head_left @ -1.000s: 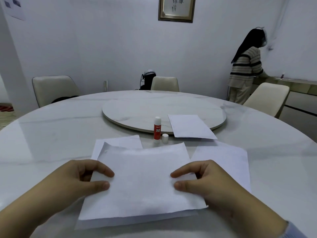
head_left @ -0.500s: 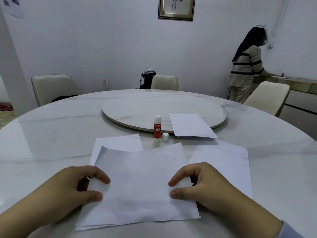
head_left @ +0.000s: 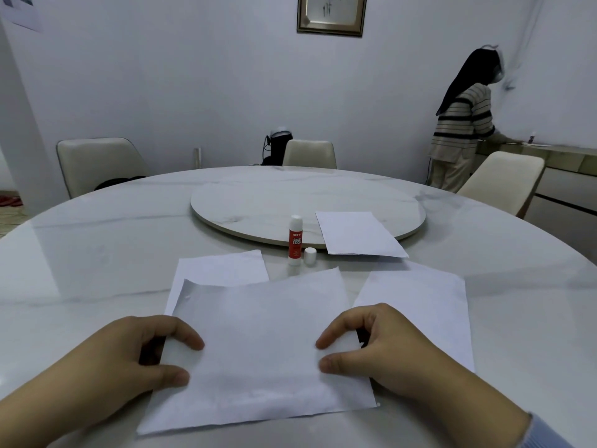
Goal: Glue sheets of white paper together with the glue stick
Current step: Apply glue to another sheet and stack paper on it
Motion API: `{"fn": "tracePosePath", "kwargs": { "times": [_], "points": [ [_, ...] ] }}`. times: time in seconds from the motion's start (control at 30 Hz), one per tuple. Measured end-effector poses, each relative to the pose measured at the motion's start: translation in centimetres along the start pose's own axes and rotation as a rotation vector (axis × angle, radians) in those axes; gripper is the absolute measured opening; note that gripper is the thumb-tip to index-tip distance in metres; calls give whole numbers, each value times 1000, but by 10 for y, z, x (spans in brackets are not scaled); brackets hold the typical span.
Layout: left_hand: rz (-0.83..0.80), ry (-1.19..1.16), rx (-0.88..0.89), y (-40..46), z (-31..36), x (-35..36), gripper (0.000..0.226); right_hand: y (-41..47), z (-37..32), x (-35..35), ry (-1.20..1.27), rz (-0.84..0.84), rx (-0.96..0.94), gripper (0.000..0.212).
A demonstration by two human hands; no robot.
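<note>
A white sheet of paper [head_left: 258, 347] lies in front of me on the marble table [head_left: 80, 260]. My left hand [head_left: 129, 360] pinches its left edge between thumb and fingers, and my right hand [head_left: 378, 350] pinches its right edge. Another sheet [head_left: 223, 270] pokes out from under it at the back left. A third sheet [head_left: 423, 305] lies to the right, partly under my right hand. The red and white glue stick [head_left: 295, 240] stands upright and uncapped behind the papers, with its white cap [head_left: 310, 256] beside it.
A round turntable [head_left: 258, 208] sits at the table's centre, with a further sheet [head_left: 357, 234] resting half on its rim. Cream chairs [head_left: 97, 163] ring the table. A person in a striped top [head_left: 462, 124] stands at a counter at the back right.
The top sheet has been lowered flat onto the one beneath and now covers it at the near edge. Both hands have kept their grip on its sides.
</note>
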State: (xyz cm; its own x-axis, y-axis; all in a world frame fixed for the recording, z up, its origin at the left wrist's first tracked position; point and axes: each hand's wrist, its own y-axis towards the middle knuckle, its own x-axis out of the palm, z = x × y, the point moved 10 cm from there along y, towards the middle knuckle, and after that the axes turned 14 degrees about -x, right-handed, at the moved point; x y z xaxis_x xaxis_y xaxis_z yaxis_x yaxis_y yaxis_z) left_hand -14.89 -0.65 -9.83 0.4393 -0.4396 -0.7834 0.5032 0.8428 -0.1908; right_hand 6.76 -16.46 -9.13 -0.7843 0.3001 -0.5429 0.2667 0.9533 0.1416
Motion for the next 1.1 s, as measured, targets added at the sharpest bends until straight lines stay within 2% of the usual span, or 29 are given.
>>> {"fn": "tracePosePath", "kwargs": {
  "times": [0.6,0.9,1.0,1.03,1.1],
  "points": [
    [13,70,43,2,0,1,45,2,1,-1,-105,23,-10,20],
    [75,174,175,1,12,6,61,1,1,-5,-281,32,43,35],
    [106,282,199,-1,18,9,67,1,-1,-7,-369,25,43,46],
    [113,328,184,-2,19,9,64,1,-2,-8,-411,17,45,51],
    [124,383,163,-5,22,10,37,1,-6,-12,-492,9,38,56]
  ]
}}
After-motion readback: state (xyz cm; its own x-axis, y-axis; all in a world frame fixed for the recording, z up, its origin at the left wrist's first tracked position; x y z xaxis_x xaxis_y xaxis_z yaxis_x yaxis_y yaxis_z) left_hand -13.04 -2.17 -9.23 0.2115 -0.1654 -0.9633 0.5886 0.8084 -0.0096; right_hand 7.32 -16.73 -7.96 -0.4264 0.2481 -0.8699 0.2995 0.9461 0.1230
